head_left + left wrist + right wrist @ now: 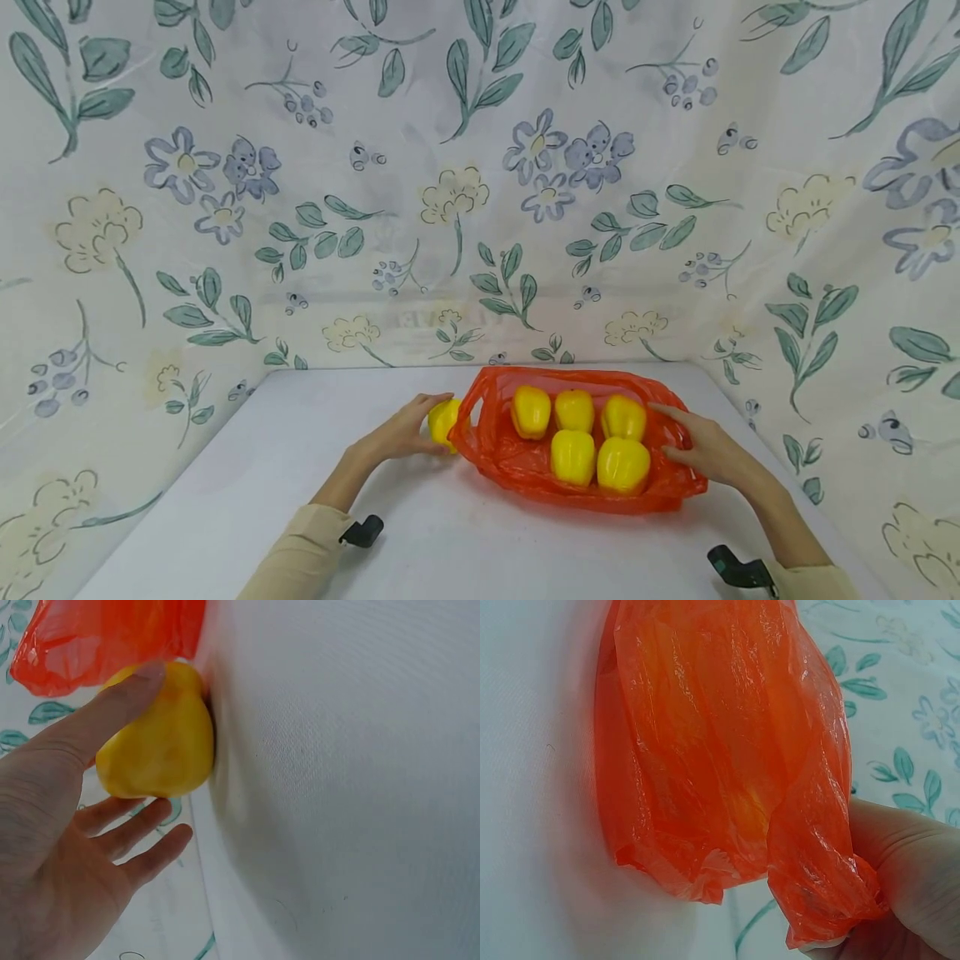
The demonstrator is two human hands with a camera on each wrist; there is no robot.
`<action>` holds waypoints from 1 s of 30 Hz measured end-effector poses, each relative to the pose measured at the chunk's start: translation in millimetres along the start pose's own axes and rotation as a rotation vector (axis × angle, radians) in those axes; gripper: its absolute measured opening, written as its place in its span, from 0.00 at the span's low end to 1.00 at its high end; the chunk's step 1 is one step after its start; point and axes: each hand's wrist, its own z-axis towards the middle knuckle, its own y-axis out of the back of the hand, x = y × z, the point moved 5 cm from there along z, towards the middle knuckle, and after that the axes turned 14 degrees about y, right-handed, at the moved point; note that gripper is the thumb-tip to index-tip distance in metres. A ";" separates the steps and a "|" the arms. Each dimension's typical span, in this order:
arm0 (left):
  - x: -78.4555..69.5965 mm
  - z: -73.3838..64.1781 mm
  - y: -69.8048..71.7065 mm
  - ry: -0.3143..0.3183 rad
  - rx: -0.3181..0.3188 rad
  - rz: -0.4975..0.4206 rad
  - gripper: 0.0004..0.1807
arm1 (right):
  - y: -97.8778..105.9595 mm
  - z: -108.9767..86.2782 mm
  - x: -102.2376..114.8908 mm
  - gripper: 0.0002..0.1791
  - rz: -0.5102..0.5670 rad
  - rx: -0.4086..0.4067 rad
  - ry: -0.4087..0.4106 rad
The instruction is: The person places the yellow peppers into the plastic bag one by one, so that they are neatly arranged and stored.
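Observation:
A red plastic bag (517,479) lies on the white table with its mouth spread wide, and several yellow bell peppers (573,457) sit inside it. Just outside the bag's left end, my left hand (412,429) grips another yellow bell pepper (442,423). The left wrist view shows my thumb over this pepper (161,746) and my fingertips along its other side. At the bag's right end, my right hand (705,450) holds the rim. Crumpled red plastic (817,892) is pinched between its thumb and fingers in the right wrist view; some fingertips are hidden behind it.
The white tabletop (247,492) stretches to the left and in front of the bag. A floral cloth (480,200) hangs behind the table and along both sides. Black wrist devices (363,532) are strapped at both sleeves.

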 end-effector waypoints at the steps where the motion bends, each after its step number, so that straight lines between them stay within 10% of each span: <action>1: 0.3 0.6 -0.4 0.007 0.001 0.000 0.48 | 0.1 0.1 0.1 0.36 0.000 0.001 -0.001; 30: 1.8 -5.8 5.9 0.044 -0.030 -0.006 0.47 | 2.4 0.4 -0.1 0.35 -0.026 -0.013 0.025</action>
